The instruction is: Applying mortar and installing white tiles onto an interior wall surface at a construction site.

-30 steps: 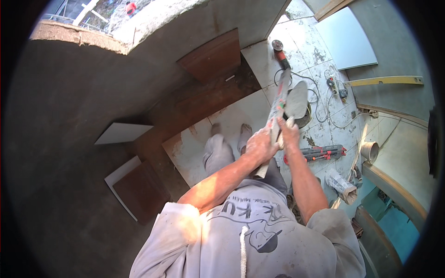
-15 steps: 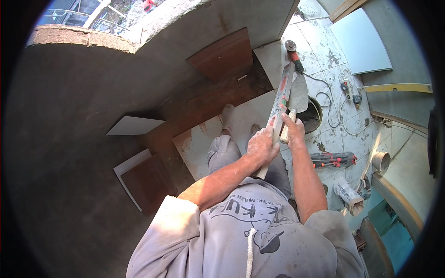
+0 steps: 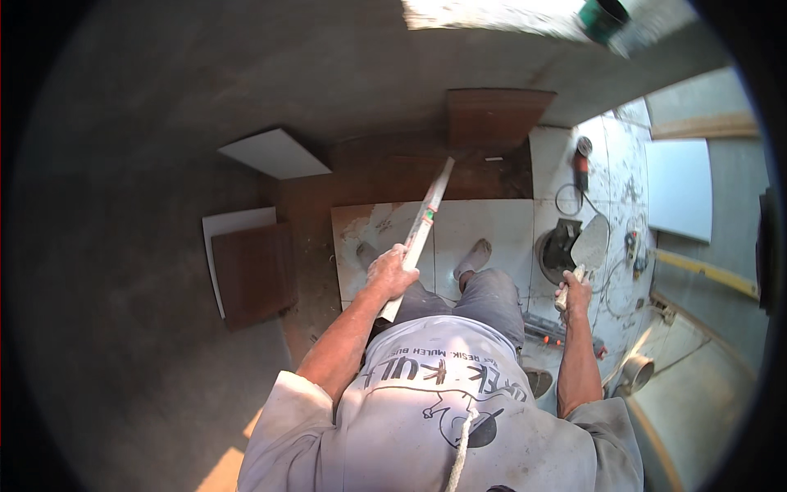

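Note:
My left hand (image 3: pixel 392 272) is closed around a long, pale spirit level (image 3: pixel 429 215), which slants up and away over the tiled floor. The level's green vial shows above my grip. My right hand (image 3: pixel 575 293), farther right, grips a trowel (image 3: pixel 590 244) by its light handle. Its broad grey blade points away from me, beside and partly over a round dark bucket (image 3: pixel 542 256). What the bucket holds is hard to make out. My bare feet stand on large white tiles (image 3: pixel 485 225) laid beside a brown strip of floor (image 3: pixel 369 176).
Brown tiles (image 3: pixel 500 115) (image 3: pixel 252 275) and a white tile (image 3: pixel 275 154) lean along the wall. An angle grinder (image 3: pixel 582 160) with its cable lies beyond the bucket. To the right are a white panel (image 3: pixel 680 189), a yellow bar (image 3: pixel 705 273) and a tile cutter (image 3: pixel 545 330). A green bucket (image 3: pixel 602 18) sits on the ledge.
My hands, close together before, have moved apart. The level has gone left with my left hand, and the trowel right with my right. The view has turned toward the wall.

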Tool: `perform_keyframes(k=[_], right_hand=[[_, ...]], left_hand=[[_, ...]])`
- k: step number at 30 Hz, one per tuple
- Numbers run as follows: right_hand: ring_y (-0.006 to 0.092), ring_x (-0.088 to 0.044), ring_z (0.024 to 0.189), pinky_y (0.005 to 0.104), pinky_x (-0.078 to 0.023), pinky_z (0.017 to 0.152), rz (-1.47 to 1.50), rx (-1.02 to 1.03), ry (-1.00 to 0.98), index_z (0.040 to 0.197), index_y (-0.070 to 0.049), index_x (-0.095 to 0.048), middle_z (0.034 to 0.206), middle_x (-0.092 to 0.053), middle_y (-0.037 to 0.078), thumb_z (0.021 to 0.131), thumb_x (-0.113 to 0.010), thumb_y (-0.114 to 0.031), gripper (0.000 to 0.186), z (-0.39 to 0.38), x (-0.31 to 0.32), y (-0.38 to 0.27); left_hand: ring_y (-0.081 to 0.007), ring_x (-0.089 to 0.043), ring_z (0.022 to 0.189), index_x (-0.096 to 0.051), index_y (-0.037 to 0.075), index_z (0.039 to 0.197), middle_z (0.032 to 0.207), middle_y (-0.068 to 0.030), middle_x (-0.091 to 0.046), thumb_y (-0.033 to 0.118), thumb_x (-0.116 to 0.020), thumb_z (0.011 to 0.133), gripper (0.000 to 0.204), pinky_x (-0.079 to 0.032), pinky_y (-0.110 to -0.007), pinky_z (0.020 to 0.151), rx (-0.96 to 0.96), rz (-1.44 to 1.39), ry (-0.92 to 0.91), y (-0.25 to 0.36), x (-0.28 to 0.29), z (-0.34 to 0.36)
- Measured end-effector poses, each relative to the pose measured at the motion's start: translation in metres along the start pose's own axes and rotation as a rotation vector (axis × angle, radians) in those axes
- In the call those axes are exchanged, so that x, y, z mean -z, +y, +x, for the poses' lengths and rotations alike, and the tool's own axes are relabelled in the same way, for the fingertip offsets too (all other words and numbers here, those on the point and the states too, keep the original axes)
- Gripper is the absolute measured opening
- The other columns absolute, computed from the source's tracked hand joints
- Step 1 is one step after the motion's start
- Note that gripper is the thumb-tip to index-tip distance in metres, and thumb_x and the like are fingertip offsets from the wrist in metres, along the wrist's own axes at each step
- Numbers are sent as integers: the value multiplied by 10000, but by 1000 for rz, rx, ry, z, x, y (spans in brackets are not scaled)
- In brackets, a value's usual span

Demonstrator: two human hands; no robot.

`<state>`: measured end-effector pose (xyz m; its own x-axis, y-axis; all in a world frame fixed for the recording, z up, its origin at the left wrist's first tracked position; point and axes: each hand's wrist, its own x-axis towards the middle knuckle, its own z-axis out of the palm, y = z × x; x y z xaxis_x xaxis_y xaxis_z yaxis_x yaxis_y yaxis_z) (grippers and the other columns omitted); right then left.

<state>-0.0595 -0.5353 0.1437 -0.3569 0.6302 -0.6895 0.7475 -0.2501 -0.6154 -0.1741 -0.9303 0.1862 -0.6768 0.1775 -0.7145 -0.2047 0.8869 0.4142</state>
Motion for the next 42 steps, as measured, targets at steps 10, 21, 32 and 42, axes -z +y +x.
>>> perform_keyframes(k=[10, 21, 32, 42], right_hand=[[183, -517, 439, 315, -426, 377, -446, 108, -236, 848, -3, -444, 615, -516, 90, 734, -641, -137, 264, -118, -227, -41], [151, -505, 479, 313, -443, 392, -629, 210, -580, 854, -57, -413, 628, -493, 57, 760, -635, -112, 247, -147, -410, -24], [162, -493, 456, 334, -417, 377, -141, -371, -779, 884, -82, -429, 604, -478, 40, 786, -596, -80, 193, -61, -380, 34], [201, -520, 484, 359, -417, 372, -624, 24, -429, 874, -32, -453, 620, -506, 88, 765, -608, -68, 193, -119, -303, 30]], left_hand=[[-278, -591, 927, -498, 22, 1102, 970, -173, -603, 247, -674, 679, 511, -456, -374, 785, 445, -577, 328, -313, 25, -97], [-163, -530, 654, -493, -26, 919, 721, -82, -539, 143, -640, 656, 346, -444, -313, 575, 495, -880, 735, -418, -12, -210], [-231, -597, 815, -559, 44, 1012, 829, -111, -609, 287, -692, 682, 431, -461, -334, 718, 440, -552, 516, -421, -52, -233], [-305, -587, 927, -521, 36, 1078, 952, -160, -611, 310, -640, 705, 478, -459, -355, 782, 562, -672, 413, -388, -3, -197]])
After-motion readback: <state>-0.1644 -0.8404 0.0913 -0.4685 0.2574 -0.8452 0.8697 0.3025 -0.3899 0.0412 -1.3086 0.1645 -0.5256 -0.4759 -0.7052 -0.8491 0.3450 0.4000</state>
